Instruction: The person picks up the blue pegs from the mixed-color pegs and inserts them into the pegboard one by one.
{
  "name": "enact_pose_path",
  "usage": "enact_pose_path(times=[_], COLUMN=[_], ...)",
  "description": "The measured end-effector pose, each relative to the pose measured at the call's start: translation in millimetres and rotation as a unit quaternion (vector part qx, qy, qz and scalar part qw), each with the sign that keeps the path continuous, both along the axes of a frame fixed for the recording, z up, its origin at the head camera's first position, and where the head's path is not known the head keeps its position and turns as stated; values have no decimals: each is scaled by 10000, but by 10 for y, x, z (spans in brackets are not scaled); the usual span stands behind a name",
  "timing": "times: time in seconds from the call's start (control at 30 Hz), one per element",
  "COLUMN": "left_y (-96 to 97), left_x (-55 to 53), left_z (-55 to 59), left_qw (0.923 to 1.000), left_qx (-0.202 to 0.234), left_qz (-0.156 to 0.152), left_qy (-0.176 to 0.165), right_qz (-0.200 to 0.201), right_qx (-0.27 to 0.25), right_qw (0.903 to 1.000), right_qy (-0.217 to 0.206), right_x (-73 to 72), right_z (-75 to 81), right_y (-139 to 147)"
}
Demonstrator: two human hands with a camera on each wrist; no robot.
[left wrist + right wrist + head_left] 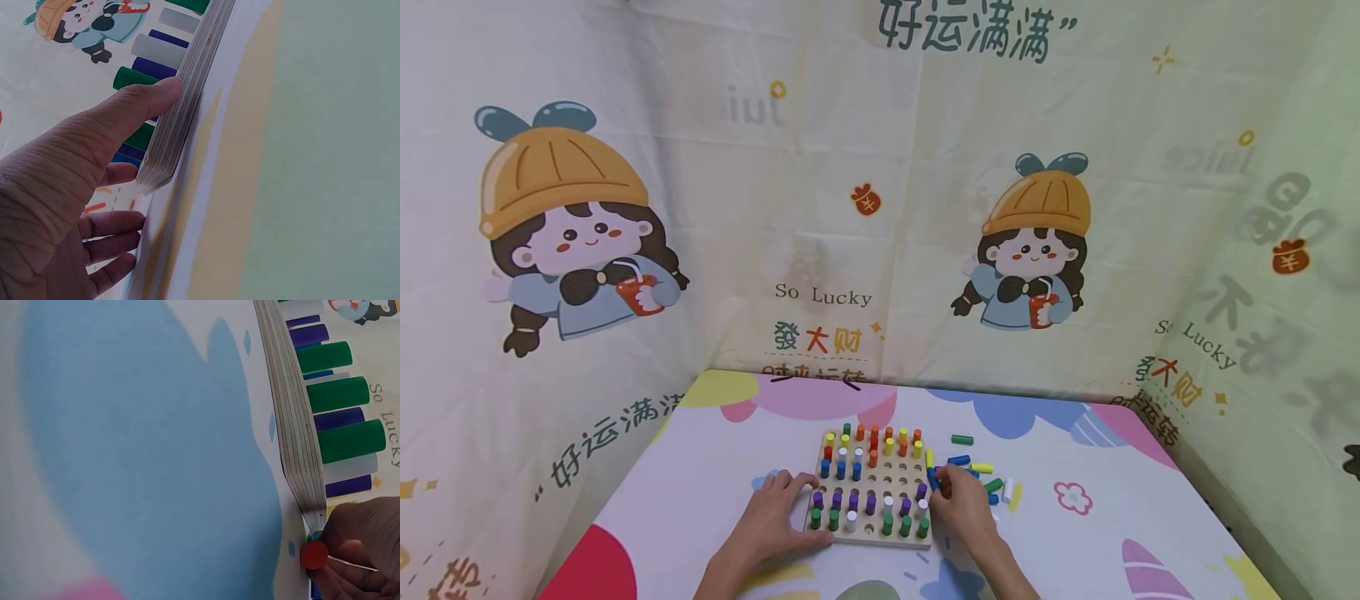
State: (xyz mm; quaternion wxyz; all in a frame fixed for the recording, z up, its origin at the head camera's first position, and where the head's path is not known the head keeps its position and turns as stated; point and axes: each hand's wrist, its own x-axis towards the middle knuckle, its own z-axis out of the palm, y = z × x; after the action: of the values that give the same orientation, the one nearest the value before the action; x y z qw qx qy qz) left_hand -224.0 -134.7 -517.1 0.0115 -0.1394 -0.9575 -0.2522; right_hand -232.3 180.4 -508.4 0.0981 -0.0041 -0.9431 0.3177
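A wooden pegboard (880, 537) lies on the table, with rows of coloured pegs standing in its holes. My left hand (771, 512) holds the board at its near left corner. Its thumb (140, 100) lies along the front edge, while the index finger reaches the left side. At the board's right edge is my right hand (962, 504), thumb and fingers pinching an orange peg (314, 555) whose round end shows in the right wrist view. Beside those fingertips in the head view are a blue peg (933, 478) and a yellow peg (928, 457).
Loose pegs lie right of the board, among them a green peg (962, 440), a yellow peg (982, 468) and a white peg (1007, 490). The table (1060, 550) has a printed cloth. Printed curtains (917, 250) hang behind and at both sides.
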Motion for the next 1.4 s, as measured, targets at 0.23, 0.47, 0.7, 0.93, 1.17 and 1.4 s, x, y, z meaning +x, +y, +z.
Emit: enact_pose_path(times=[0.23,0.47,0.7,0.93,1.17,1.4], left_y=[7,2,1,-2,-1,-5], left_x=[-4,-5,-3,11,12,9], left_z=[-1,1,-1,18,28,31], left_qw=[10000,10000,9999,10000,10000,9999], left_qx=[35,31,31,16,23,20], left_qz=[-29,4,10,-8,9,16], left_qy=[41,-60,-151,-54,-63,-108], right_qz=[-16,-64,-79,-130,-202,-229], right_qx=[157,324,248,-217,-560,-352], right_qw=[9999,9995,9996,9997,9981,9985], right_qy=[21,-11,87,59,155,362], right_x=[-20,-23,4,33,39,41], right_z=[-4,-9,3,36,40,89], right_y=[0,-7,7,21,8,-23])
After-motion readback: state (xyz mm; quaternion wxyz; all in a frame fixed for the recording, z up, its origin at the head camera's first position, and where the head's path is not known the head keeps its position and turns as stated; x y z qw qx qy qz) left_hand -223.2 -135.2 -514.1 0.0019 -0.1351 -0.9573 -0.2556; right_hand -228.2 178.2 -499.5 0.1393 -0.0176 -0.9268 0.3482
